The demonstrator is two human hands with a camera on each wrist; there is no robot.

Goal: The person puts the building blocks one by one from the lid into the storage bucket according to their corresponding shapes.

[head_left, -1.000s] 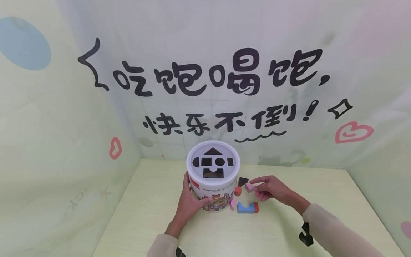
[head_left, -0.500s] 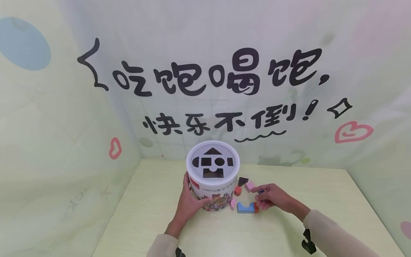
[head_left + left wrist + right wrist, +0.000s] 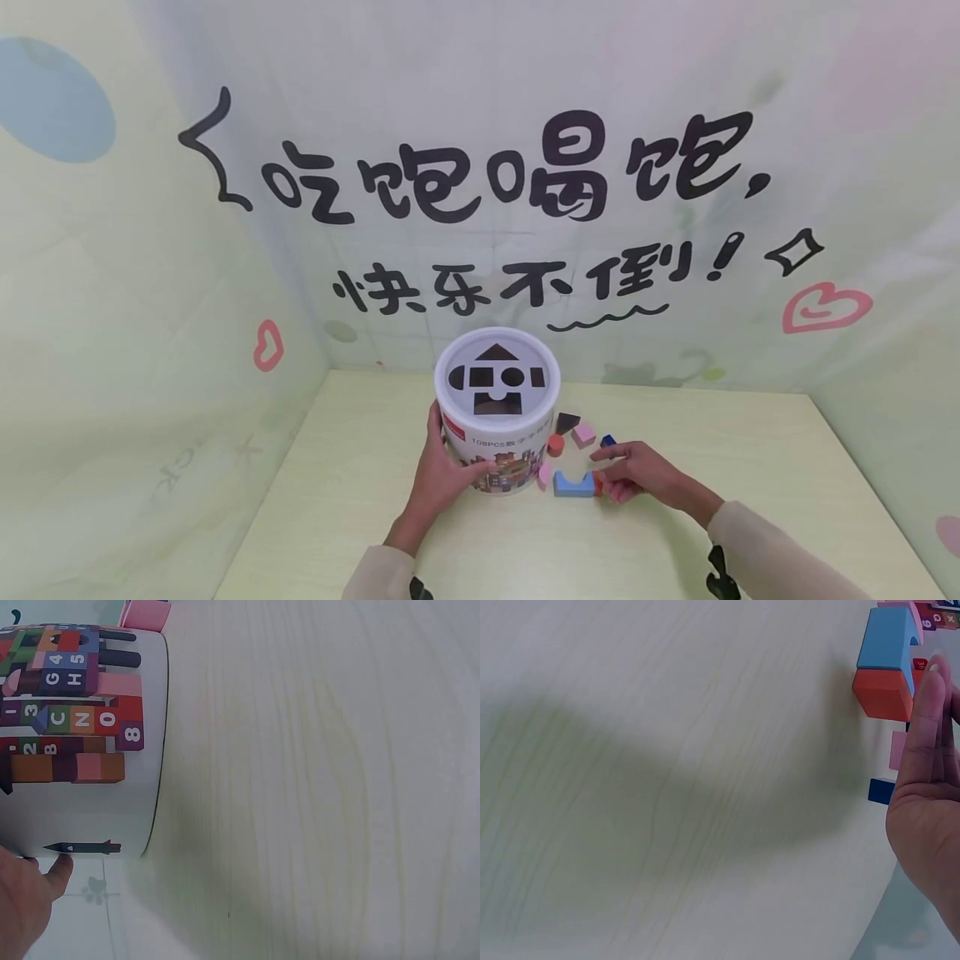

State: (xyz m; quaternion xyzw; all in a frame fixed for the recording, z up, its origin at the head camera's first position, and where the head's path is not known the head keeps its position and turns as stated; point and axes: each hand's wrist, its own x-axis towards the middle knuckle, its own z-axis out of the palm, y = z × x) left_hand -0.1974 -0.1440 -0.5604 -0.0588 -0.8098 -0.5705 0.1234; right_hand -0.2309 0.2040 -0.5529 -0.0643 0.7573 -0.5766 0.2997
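Observation:
A white block bucket (image 3: pixel 498 450) with shape-cut holes in its lid stands upright on the table. My left hand (image 3: pixel 444 475) holds its left side, thumb across the front and fingers round the far side. Beside the bucket's right side lies a light blue arch block (image 3: pixel 574 486) with a red block (image 3: pixel 883 694) against its right end. My right hand (image 3: pixel 637 473) hovers at that red block, fingers extended and partly covering it; contact cannot be told. Just beyond the fingers lies a dark blue block (image 3: pixel 608 441).
A pink block (image 3: pixel 583 434), a dark triangular block (image 3: pixel 568 423) and an orange-red cylinder (image 3: pixel 555 446) lie right of the bucket. Another pink block (image 3: pixel 543 476) sits close against its base. A printed cloth backdrop (image 3: pixel 480 167) encloses the table (image 3: pixel 337 500).
My right hand first touched the pink block, then held the dark blue block and let it go beside the pink one. It has drawn back toward the red block. The left hand stays put.

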